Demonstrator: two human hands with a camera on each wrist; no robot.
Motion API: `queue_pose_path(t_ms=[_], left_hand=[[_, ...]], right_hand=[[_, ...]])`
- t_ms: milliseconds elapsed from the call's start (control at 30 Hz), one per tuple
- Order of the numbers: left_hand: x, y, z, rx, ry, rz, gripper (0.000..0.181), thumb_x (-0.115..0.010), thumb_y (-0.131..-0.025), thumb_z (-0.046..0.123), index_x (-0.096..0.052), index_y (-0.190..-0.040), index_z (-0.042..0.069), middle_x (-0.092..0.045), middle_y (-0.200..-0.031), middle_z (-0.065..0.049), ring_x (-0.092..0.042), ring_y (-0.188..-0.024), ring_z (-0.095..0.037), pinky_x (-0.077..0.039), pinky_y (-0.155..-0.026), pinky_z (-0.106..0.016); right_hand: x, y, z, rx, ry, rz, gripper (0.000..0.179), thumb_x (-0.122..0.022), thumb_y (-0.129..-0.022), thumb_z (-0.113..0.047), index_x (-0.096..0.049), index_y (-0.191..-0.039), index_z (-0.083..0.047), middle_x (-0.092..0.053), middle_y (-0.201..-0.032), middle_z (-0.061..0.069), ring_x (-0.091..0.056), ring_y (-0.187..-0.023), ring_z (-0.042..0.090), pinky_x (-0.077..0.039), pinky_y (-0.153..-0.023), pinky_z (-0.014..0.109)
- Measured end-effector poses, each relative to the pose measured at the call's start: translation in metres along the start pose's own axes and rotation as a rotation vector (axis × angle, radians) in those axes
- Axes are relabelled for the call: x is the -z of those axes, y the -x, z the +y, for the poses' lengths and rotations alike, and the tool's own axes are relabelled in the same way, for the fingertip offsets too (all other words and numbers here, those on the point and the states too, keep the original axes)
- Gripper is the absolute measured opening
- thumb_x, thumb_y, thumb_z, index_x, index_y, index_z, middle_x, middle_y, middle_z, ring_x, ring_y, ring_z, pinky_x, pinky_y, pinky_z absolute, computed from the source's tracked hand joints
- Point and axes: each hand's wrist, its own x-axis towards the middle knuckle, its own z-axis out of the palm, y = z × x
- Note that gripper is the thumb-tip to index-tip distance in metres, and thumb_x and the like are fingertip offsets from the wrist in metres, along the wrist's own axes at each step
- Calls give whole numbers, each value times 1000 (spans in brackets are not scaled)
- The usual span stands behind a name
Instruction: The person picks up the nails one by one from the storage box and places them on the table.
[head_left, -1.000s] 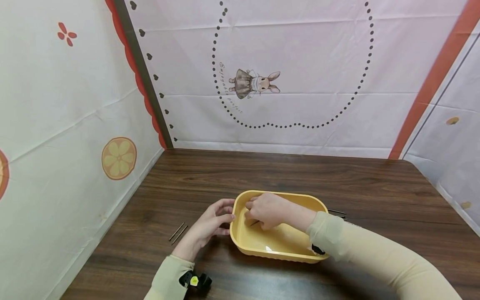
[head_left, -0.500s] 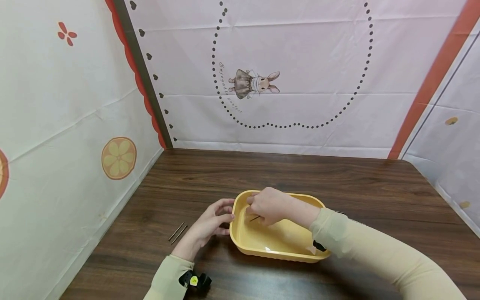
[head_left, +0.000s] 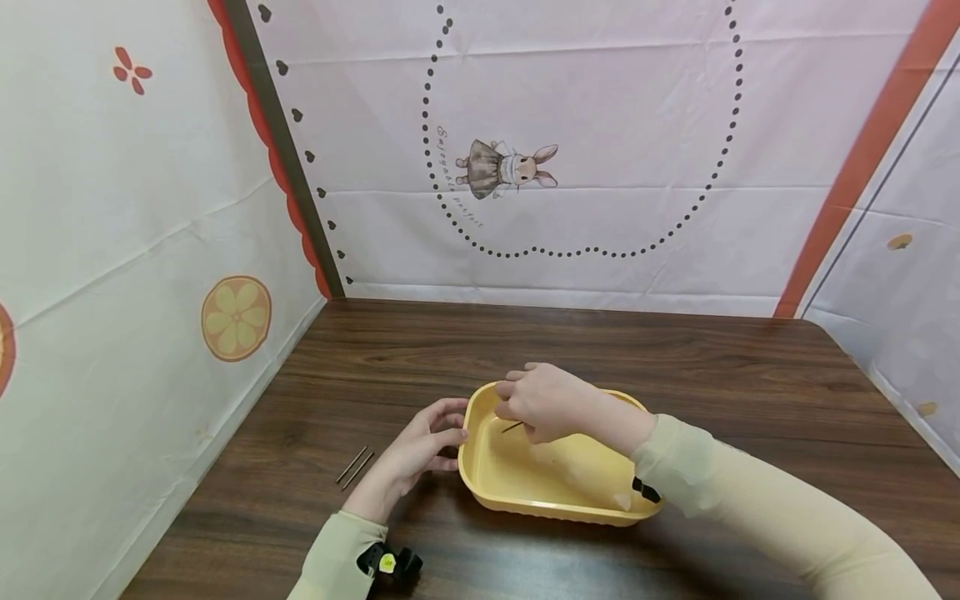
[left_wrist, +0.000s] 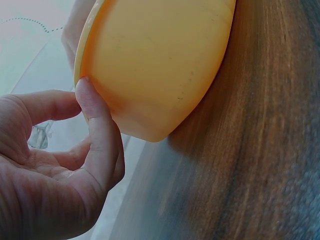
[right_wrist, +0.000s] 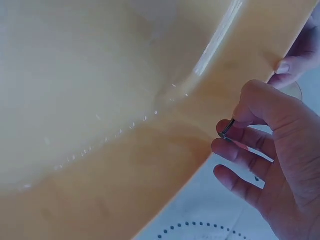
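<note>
A yellow plastic basin (head_left: 555, 504) with rounded corners sits on the dark wooden table. My left hand (head_left: 416, 450) holds its left end, thumb and fingers at the rim; the left wrist view shows the fingertips against the basin wall (left_wrist: 160, 65). Over the basin's far left part, my right hand (head_left: 551, 404) pinches a thin dark nail (head_left: 512, 427) between thumb and fingers. Its small round head (right_wrist: 221, 135) shows in the right wrist view, close to the basin's edge. The other fingers of that hand are slightly bent.
Two thin metal nails (head_left: 355, 468) lie side by side on the table (head_left: 390, 350), left of my left forearm. Printed cloth (head_left: 600, 125) hangs at the back and both sides. My right sleeve (head_left: 750, 483) crosses the basin's right end.
My right hand has risen from the basin's floor toward its far rim, carrying the nail. Thin rods seen right of the basin are now behind the sleeve. My left hand stays put.
</note>
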Motion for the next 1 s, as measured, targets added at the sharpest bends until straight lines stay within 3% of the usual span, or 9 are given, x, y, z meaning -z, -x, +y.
queue_pose_path(t_ms=[200, 567, 1000], left_hand=[[-1, 0, -1, 4, -2, 3, 49, -59, -92, 9, -47, -140, 8, -50, -113, -7, -60, -83, -14, -56, -64, -25], [-1, 0, 0, 2, 2, 2, 49, -59, -92, 9, -47, -140, 8, -50, -113, -7, -60, -83, -14, -56, -65, -25], [0, 0, 0, -6, 2, 3, 50, -59, -92, 8, -47, -140, 6, -51, -114, -9, -60, -83, -13, -56, -64, -25]], right_hand=[[8, 5, 5, -11, 28, 51, 17, -70, -69, -15, -62, -80, -26, -53, -82, -7, -49, -73, 13, -32, -56, 26], [18, 16, 15, -51, 46, 103, 18, -70, -69, -14, -63, -81, -25, -54, -85, -7, -52, -76, 14, -37, -59, 27], [19, 36, 28, -90, 50, 192, 19, -65, -66, -9, -62, -79, -22, -53, -84, -6, -46, -71, 14, -31, -57, 26]])
